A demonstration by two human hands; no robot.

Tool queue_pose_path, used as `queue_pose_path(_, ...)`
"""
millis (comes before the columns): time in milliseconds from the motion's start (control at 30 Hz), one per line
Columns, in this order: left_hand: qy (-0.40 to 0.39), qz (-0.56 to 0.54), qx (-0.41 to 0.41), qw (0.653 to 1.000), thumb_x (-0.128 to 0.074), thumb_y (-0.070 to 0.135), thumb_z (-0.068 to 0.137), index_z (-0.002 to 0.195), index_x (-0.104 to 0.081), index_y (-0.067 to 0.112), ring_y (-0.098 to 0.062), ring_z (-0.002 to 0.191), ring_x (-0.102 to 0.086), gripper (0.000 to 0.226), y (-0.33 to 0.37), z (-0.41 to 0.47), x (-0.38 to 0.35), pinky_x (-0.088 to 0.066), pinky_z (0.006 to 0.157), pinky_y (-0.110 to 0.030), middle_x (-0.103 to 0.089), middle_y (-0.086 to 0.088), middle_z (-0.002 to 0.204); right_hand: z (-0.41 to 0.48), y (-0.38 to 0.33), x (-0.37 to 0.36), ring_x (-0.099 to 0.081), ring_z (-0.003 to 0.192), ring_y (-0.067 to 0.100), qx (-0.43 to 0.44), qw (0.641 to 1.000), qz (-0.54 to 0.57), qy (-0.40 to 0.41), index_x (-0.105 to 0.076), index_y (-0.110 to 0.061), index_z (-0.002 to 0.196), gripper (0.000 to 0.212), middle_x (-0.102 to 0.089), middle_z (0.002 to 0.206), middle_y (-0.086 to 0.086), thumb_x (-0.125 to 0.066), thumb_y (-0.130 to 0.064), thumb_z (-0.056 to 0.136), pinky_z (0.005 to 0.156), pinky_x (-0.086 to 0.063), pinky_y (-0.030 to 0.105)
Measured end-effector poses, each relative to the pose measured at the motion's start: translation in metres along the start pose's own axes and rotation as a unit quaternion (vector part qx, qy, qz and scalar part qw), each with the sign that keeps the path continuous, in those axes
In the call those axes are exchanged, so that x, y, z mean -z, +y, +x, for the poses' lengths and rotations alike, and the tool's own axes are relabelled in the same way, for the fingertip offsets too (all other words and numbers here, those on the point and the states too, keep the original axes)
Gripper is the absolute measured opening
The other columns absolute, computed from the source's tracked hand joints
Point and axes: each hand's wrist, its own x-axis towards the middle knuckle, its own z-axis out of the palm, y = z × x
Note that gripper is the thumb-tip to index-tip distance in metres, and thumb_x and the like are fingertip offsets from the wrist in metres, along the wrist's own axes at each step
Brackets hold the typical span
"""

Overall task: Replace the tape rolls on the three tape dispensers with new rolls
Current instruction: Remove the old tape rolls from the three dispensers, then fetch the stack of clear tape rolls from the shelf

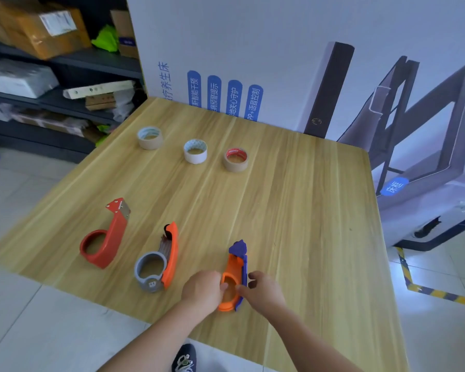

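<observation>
Three tape dispensers lie near the front of a wooden table (293,210): a red one (105,237) at left, a grey and orange one (159,261) in the middle, an orange and purple one (235,272) at right. My left hand (203,289) grips the left side of the orange and purple dispenser, thumb inside its ring. My right hand (263,289) pinches its right side. Farther back stand three tape rolls: a beige roll (150,138), a white roll (195,151) and a brown roll with a red core (236,159).
A large white printed cardboard panel (279,49) stands along the table's far edge. Dark shelves (51,76) with boxes and parcels are at the left. A yellow-black striped strip (440,291) lies on the tiled floor at right. A shoe (184,358) shows below the table's front edge.
</observation>
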Motion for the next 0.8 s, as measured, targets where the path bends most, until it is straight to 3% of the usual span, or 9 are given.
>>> queue_pose_path(100, 0.017, 0.052, -0.001, 0.998, -0.043, 0.03, 0.096, 0.097, -0.061, 0.01, -0.031, 0.099, -0.061, 0.026, -0.008, -0.001, 0.024, -0.047, 0.075, -0.037, -0.066, -0.009, 0.103, -0.004, -0.011, 0.008, -0.06, 0.112, 0.022, 0.024, 0.997, -0.067, 0.037, -0.047, -0.017, 0.137, 0.055, -0.062, 0.125, 0.004, -0.06, -0.041, 0.089, 0.086, -0.049, 0.031)
queue_pose_path(233, 0.063, 0.098, 0.009, 0.993, -0.043, 0.021, 0.095, 0.099, -0.064, 0.009, -0.032, 0.103, -0.06, 0.024, -0.027, -0.008, 0.058, -0.048, 0.076, -0.039, -0.064, -0.012, 0.107, -0.007, -0.04, 0.019, -0.057, 0.111, 0.023, 0.094, 0.98, -0.152, 0.088, -0.052, -0.019, 0.129, 0.041, -0.055, 0.124, 0.002, -0.056, -0.035, 0.092, 0.082, -0.051, 0.033)
queue_pose_path(300, 0.092, 0.115, 0.029, 0.989, -0.044, 0.017, 0.094, 0.103, -0.064, 0.01, -0.03, 0.103, -0.06, 0.023, -0.039, -0.013, 0.08, -0.048, 0.076, -0.037, -0.062, -0.011, 0.108, -0.004, -0.064, 0.019, -0.051, 0.121, 0.023, 0.14, 0.966, -0.188, 0.104, -0.052, -0.018, 0.131, 0.042, -0.054, 0.127, 0.002, -0.056, -0.034, 0.092, 0.089, -0.05, 0.034)
queue_pose_path(400, 0.151, 0.124, 0.051, 0.979, -0.045, 0.014, 0.092, 0.101, -0.064, 0.013, -0.026, 0.106, -0.059, 0.022, -0.075, -0.037, 0.115, -0.046, 0.076, -0.035, -0.063, -0.005, 0.106, -0.015, -0.115, 0.007, -0.043, 0.132, 0.022, 0.226, 0.94, -0.24, 0.088, -0.046, -0.018, 0.138, 0.05, -0.051, 0.138, 0.002, -0.057, -0.037, 0.093, 0.099, -0.045, 0.034)
queue_pose_path(500, 0.185, 0.153, 0.062, 0.969, -0.048, 0.014, 0.089, 0.104, -0.066, 0.015, -0.025, 0.11, -0.057, 0.024, -0.098, -0.045, 0.141, -0.047, 0.083, -0.035, -0.063, -0.004, 0.11, -0.019, -0.151, 0.002, -0.042, 0.131, 0.022, 0.274, 0.926, -0.249, 0.078, -0.049, -0.017, 0.134, 0.046, -0.051, 0.138, 0.003, -0.057, -0.034, 0.093, 0.093, -0.044, 0.032)
queue_pose_path(633, 0.221, 0.185, 0.109, 0.951, -0.05, 0.016, 0.088, 0.106, -0.066, 0.016, -0.024, 0.111, -0.055, 0.024, -0.156, -0.075, 0.184, -0.043, 0.092, -0.035, -0.063, -0.002, 0.109, -0.036, -0.217, -0.026, -0.045, 0.128, 0.024, 0.36, 0.886, -0.282, 0.08, -0.052, -0.016, 0.133, 0.046, -0.054, 0.135, 0.004, -0.059, -0.032, 0.09, 0.104, -0.04, 0.034)
queue_pose_path(800, 0.261, 0.171, 0.162, 0.936, -0.05, 0.007, 0.086, 0.104, -0.065, 0.012, -0.027, 0.11, -0.054, 0.024, -0.238, -0.116, 0.236, -0.046, 0.089, -0.038, -0.062, -0.006, 0.108, -0.062, -0.302, -0.07, -0.045, 0.128, 0.023, 0.438, 0.842, -0.306, 0.075, -0.049, -0.017, 0.137, 0.047, -0.053, 0.137, 0.002, -0.057, -0.031, 0.092, 0.103, -0.043, 0.035)
